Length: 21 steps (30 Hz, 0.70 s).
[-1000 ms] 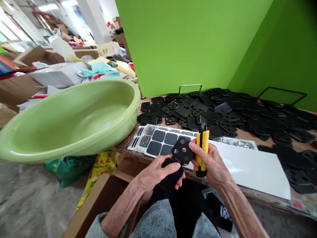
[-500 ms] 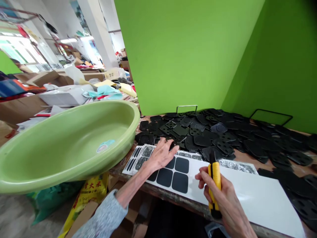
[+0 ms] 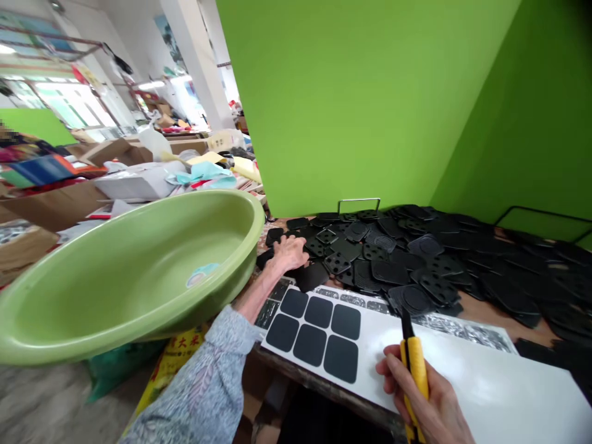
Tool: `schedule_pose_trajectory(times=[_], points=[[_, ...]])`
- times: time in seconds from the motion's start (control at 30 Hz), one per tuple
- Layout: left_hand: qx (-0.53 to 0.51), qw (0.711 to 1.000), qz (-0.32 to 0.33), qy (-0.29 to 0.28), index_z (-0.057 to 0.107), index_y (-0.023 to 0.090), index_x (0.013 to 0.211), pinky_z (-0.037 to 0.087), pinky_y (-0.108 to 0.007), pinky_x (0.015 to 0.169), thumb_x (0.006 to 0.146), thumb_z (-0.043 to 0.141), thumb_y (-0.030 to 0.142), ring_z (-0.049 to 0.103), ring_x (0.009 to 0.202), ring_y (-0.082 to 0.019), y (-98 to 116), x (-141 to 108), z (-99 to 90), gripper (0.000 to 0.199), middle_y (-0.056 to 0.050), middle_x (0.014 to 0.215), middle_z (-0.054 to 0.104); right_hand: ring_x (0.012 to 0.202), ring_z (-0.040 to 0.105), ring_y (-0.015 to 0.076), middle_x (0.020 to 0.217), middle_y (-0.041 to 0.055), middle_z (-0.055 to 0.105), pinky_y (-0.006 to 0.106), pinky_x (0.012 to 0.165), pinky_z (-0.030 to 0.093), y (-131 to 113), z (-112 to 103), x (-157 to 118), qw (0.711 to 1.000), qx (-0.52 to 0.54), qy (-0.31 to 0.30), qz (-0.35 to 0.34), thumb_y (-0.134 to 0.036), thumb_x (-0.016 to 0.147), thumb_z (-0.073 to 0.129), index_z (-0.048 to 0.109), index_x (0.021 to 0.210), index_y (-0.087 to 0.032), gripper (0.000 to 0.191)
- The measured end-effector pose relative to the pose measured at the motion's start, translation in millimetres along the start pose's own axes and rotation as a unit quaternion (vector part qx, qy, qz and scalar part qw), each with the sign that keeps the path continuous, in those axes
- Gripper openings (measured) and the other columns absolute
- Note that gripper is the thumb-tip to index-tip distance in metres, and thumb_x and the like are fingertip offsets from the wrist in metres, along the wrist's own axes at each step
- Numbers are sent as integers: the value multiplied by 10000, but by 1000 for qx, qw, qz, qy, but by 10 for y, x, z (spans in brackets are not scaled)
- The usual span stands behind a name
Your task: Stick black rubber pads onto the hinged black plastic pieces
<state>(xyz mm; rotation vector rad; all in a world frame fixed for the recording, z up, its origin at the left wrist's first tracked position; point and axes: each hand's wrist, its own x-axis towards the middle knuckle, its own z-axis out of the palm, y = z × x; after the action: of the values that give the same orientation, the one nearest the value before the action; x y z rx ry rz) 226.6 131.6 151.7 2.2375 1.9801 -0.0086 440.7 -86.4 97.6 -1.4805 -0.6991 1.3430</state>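
In my right hand [image 3: 428, 394] is a yellow utility knife [image 3: 419, 367], its dark blade pointing up and away from me. It is held over a white sheet [image 3: 377, 345] that carries several black rounded-square stickers [image 3: 311, 345]. My left hand [image 3: 290, 253] reaches past the sheet's far edge onto a pile of black pads [image 3: 383, 271]. Its fingers are spread over the pads at the pile's left end; what lies under the palm is hidden. A loose black pad [image 3: 311, 277] lies just to the right of that wrist, overlapping the sheet's far edge.
A big light-green tub [image 3: 139, 265] stands at my left, its rim close to my left forearm. Behind the pile rises a green panel [image 3: 361, 105], with a metal handle [image 3: 359, 200] low in front. Boxes [image 3: 139, 179] and papers crowd the far left.
My left hand has moved from the stickers up and left onto the black pads. My right hand still grips the knife over the sheet. The view has shifted slightly.
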Motion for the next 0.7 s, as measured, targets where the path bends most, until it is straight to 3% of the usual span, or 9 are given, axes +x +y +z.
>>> schedule_pose_trajectory(times=[0.13, 0.2, 0.3, 0.4, 0.47, 0.57, 0.7], points=[[-4, 998, -1, -70, 518, 174, 1248, 357, -532, 1005, 851, 599, 362, 469, 1191, -284, -344, -154, -24, 447, -110, 1295, 506, 643, 543, 165, 798, 68, 665, 205, 439, 398, 30, -105, 53, 997, -9, -54, 51, -593, 652, 745, 576, 980, -159, 569], [-26, 997, 6, -78, 525, 176, 1240, 364, -525, 997, 834, 620, 348, 473, 1180, -282, -435, -205, 20, 451, -107, 1287, 507, 660, 550, 170, 813, 68, 666, 214, 461, 418, 42, -132, 76, 996, -17, -61, 60, -602, 657, 741, 577, 988, -161, 575], [-85, 996, 17, -36, 564, 164, 1156, 357, -514, 986, 769, 673, 309, 450, 1170, -291, -479, -180, 116, 427, -105, 1253, 497, 648, 543, 168, 815, 71, 663, 221, 458, 416, 67, -135, 96, 996, -21, -66, 47, -605, 684, 722, 580, 1000, -160, 564], [-178, 983, 23, 49, 597, 174, 977, 328, -495, 994, 731, 662, 234, 431, 1137, -287, -463, -75, 163, 262, -86, 1142, 503, 623, 528, 163, 811, 73, 658, 223, 442, 397, 99, -124, 111, 997, -19, -71, 39, -597, 689, 724, 582, 1000, -163, 553], [-259, 960, 22, 108, 575, 193, 880, 320, -468, 996, 750, 611, 211, 437, 1099, -265, -429, -17, 130, 135, -64, 1051, 506, 599, 514, 156, 788, 72, 654, 221, 432, 378, 109, -124, 120, 997, -20, -67, 36, -596, 695, 720, 585, 998, -162, 546], [-404, 900, 17, 160, 509, 207, 806, 381, -407, 931, 790, 555, 260, 496, 977, -219, -310, -63, 9, 72, -38, 909, 519, 529, 467, 133, 714, 60, 637, 216, 418, 342, 69, -110, 95, 998, -26, -60, 24, -604, 710, 701, 591, 972, -153, 533], [-591, 797, 24, 120, 470, 211, 858, 470, -338, 783, 817, 534, 407, 568, 825, -169, 60, -480, -42, 211, -30, 866, 568, 534, 460, 124, 711, 45, 622, 207, 430, 323, -132, 51, -68, 999, -25, -8, -23, -588, 729, 688, 597, 982, -155, 510]])
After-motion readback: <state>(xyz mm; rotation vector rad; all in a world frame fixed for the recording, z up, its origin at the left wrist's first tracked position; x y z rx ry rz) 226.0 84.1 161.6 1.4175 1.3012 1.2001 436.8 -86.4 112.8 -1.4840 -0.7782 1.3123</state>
